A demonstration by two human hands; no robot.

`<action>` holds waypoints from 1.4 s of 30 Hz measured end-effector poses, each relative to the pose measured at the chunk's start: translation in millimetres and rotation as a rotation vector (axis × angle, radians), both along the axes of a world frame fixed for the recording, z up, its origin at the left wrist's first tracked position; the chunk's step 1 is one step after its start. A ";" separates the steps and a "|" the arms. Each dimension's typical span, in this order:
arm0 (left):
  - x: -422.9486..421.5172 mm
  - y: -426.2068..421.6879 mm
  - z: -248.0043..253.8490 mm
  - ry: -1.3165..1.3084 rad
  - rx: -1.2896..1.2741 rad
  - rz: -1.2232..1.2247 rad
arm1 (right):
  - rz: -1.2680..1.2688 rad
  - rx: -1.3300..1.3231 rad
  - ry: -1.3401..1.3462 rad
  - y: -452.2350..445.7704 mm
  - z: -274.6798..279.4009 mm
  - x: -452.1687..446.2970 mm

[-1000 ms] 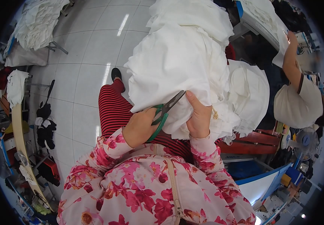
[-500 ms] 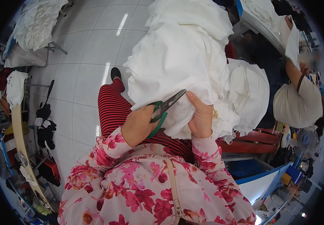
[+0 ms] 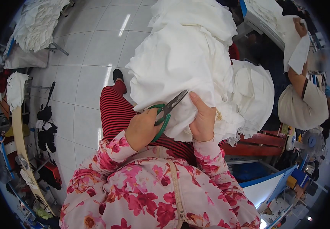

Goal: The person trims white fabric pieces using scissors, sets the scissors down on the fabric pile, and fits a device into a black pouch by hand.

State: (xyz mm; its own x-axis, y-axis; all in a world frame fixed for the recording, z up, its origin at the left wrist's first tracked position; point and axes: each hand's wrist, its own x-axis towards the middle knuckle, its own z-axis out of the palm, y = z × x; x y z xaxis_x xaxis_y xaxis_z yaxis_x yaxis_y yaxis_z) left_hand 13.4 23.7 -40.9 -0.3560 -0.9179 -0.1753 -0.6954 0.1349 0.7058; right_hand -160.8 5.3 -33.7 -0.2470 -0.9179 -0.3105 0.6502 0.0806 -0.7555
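My left hand (image 3: pixel 141 129) is closed round the green handles of a pair of scissors (image 3: pixel 168 108). The dark blades lie closed or nearly so over white cloth (image 3: pixel 172 65), with their tip beside my right thumb. My right hand (image 3: pixel 204 119) grips the near edge of the cloth, thumb on top and the other fingers mostly hidden beneath. The cloth is a thick, layered pile reaching away from my lap, over my red-and-black striped leg (image 3: pixel 115 110).
A second white cloth pile (image 3: pixel 252 95) lies to the right, above a red slatted bench (image 3: pixel 254 147). At the right a co-worker (image 3: pixel 304 107) handles white cloth near a fan (image 3: pixel 310 143). More cloth stacks (image 3: pixel 39 26) and a long narrow board (image 3: pixel 20 141) stand left of the tiled floor.
My hands and the scissors have shifted only slightly and keep the same hold. The co-worker's hand and white cloth have moved, and the cloth now hangs lower over the forearm.
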 end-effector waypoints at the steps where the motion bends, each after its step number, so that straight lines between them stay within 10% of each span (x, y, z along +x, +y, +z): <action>1: -0.1 0.1 -0.2 0.002 -0.005 -0.001 | 0.002 0.001 -0.006 0.0 -0.1 0.1; 21: 9.0 -15.6 0.7 0.324 0.150 -0.073 | 0.074 -0.041 0.045 -1.0 2.3 -7.8; 42: 11.2 -3.0 5.1 -0.051 -0.001 -0.011 | 0.011 0.002 0.003 2.5 -14.9 1.4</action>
